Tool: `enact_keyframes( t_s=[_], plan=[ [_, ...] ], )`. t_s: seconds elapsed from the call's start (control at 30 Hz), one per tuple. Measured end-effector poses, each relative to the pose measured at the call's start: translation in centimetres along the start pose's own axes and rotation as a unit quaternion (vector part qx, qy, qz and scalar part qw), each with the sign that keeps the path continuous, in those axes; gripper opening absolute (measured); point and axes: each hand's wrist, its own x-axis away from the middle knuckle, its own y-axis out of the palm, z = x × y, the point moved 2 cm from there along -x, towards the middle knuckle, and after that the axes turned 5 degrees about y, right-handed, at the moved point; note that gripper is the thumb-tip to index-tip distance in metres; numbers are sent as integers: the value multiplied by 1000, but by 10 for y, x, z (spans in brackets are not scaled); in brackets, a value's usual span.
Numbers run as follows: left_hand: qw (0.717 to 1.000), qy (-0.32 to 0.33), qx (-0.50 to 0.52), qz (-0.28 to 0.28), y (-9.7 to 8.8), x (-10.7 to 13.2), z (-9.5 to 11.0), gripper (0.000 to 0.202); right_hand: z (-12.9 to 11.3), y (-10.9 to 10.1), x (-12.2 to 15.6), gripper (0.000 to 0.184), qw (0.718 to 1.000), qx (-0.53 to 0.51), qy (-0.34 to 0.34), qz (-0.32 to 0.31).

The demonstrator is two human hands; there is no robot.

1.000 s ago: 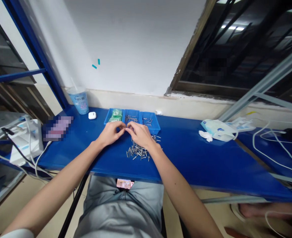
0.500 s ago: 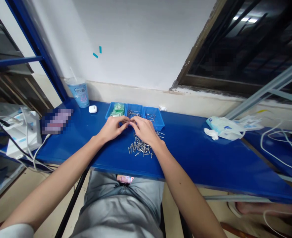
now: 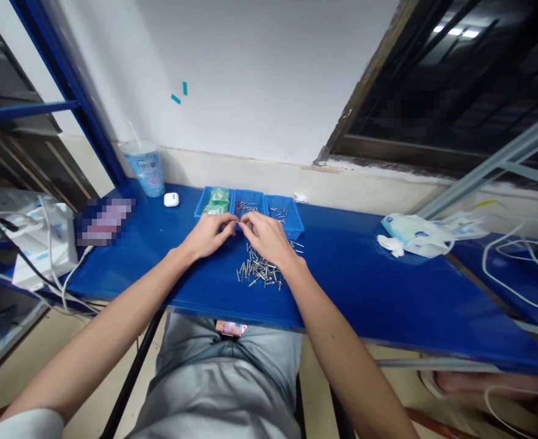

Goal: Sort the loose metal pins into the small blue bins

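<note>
Slim, silvery metal pins [image 3: 260, 272] lie heaped below the right hand [image 3: 265, 236]: probably light, stiff, slippery, best pinched mid-shank. It and the left hand [image 3: 210, 236] curl, fingertips nearly meeting; I cannot tell whether they grip anything. Beyond them stand 3 blue plastic trays [image 3: 295, 233].

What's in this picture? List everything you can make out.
Table: one, blue, centre
Bins: three, blue, table's back
Metal pins: many, silver, heaped on table, in two bins
Packets: uncounted, green, left bin
Cup: one, blue, back left
Small case: one, white, beside cup
Blurred item: one, pinkish, left
Device with cables: one, white, far left
Tissue pack: one, pale blue, right
Crumpled tissue: one, white, beside pack
Tape strips: two, teal, wall
Window: one, dark, upper right
Phone-like object: one, pinkish, below table edge
Clothes: uncounted, grey, bottom centre
Left hand: one, bare, near bins
Right hand: one, bare, beside left hand
</note>
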Motion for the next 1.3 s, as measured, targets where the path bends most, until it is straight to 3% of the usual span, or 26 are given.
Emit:
enact_keyframes(
  t_s=[0.57,0.8,1.3],
  plan=[
    [999,-10,9,-52,4,1,-2,28,-1,-2,0,19,1000,-14,1,5],
    [999,-10,2,-35,4,1,-2,29,-2,-3,0,8,1000,-23,-8,-13],
    [999,-17,27,-28,5,2,-3,28,-1,-3,0,22,1000,-11,-3,3]
  ],
)
